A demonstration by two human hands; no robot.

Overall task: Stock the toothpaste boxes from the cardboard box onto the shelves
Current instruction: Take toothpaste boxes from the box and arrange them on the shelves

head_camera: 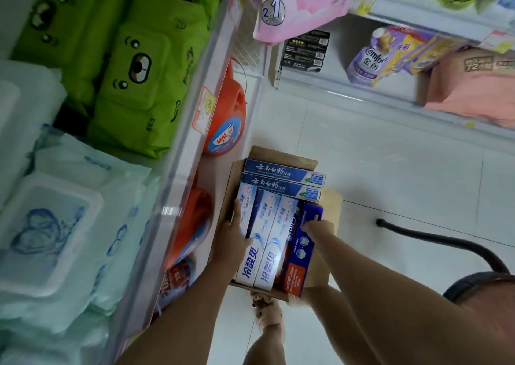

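A brown cardboard box (330, 205) sits low in the aisle, full of toothpaste boxes. Two blue boxes (281, 171) lie crosswise at its far end. Three white-and-blue boxes (267, 242) lie lengthwise in the middle. A dark blue box with an orange end (302, 256) stands tilted at the right side. My left hand (231, 239) grips the leftmost white box, thumb over its top. My right hand (317, 229) holds the upper part of the dark blue box.
The white shelf edge (178, 186) at left carries green wipe packs (145, 86) and pale blue packs (55, 225); orange detergent jugs (225, 114) sit below. Across the tiled floor (390, 175), a right shelf holds a purple pouch (367, 61). A black hose (446, 242) lies nearby.
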